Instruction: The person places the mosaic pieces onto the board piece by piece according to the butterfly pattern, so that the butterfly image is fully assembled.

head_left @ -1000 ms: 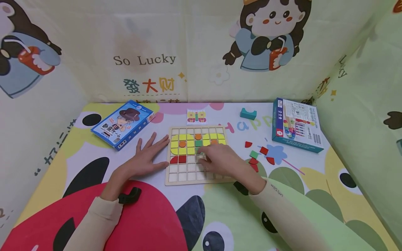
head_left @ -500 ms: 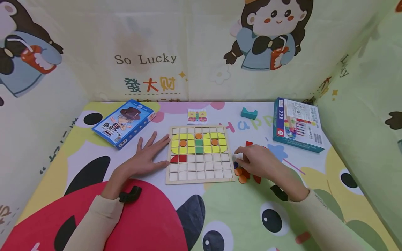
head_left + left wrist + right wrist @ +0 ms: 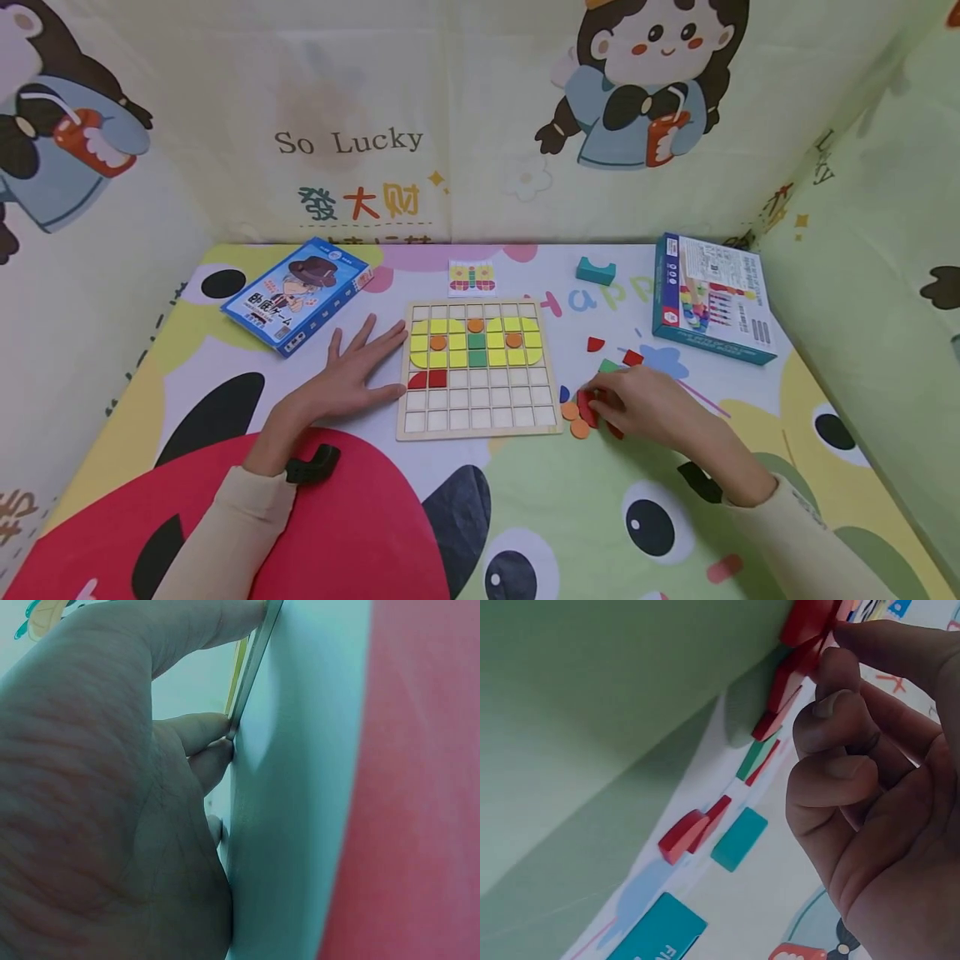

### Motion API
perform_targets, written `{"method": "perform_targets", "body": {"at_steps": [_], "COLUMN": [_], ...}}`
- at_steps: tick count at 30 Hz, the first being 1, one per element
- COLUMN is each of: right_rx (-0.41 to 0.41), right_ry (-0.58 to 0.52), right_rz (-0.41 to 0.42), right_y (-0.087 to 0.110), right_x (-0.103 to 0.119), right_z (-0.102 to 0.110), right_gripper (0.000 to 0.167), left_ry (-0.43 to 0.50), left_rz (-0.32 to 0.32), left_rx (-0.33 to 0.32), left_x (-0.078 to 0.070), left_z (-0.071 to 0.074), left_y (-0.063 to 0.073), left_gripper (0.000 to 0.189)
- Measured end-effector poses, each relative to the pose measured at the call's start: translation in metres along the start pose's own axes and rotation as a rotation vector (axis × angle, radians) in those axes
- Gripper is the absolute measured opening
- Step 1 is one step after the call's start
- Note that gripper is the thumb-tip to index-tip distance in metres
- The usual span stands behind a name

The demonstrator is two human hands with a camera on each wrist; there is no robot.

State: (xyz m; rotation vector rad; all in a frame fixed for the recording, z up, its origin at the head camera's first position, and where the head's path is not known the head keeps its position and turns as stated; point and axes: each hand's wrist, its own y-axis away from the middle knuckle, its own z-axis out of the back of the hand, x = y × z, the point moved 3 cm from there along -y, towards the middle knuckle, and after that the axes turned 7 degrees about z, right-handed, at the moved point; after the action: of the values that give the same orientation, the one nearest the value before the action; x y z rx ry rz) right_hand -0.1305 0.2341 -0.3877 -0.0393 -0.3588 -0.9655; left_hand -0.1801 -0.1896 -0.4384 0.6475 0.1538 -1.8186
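Observation:
My left hand (image 3: 341,387) lies with spread fingers on the printed cloth, its fingertips touching the left edge of a wooden grid board (image 3: 480,437). The board holds yellow tiles (image 3: 497,357), orange discs (image 3: 476,325), green squares (image 3: 477,357) and, at the left, two red tiles (image 3: 437,378). To the right of the board, my right hand (image 3: 648,404) has its fingers curled over a pile of loose pieces. In the right wrist view, its thumb and index finger pinch at a red tile (image 3: 799,671); the exact contact is partly hidden.
Orange discs (image 3: 579,428) and a blue piece (image 3: 564,393) lie beside the board. A butterfly pattern card (image 3: 472,287) sits behind it. A teal arch block (image 3: 596,271), a blue box (image 3: 300,296) at left and a teal-edged box (image 3: 712,300) at right stand farther back.
My right hand has left the board, where a second green square now shows, and moved right to the loose pieces, closing its fingers at the red ones. My left hand stays at the board's edge.

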Motion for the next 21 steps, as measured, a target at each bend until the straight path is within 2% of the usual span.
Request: {"method": "perform_targets", "body": {"at_steps": [6, 16, 21], "right_rx": [-0.023, -0.019, -0.023], "right_ry": [-0.01, -0.004, -0.004], "right_rz": [-0.006, -0.04, -0.045], "right_y": [-0.0007, -0.0038, -0.0041], "right_x": [-0.005, -0.0095, -0.009], "right_z": [-0.0016, -0.006, -0.0064], "right_gripper": [0.022, 0.03, 0.029], "left_ry": [-0.009, -0.007, -0.007], "left_rz": [0.003, 0.002, 0.004], "left_rx": [0.002, 0.004, 0.002], "left_x": [0.0004, 0.0009, 0.0004], "left_z": [0.0004, -0.0013, 0.0], "left_y": [-0.001, -0.001, 0.0004], "left_gripper": [0.097, 0.098, 0.097]}}
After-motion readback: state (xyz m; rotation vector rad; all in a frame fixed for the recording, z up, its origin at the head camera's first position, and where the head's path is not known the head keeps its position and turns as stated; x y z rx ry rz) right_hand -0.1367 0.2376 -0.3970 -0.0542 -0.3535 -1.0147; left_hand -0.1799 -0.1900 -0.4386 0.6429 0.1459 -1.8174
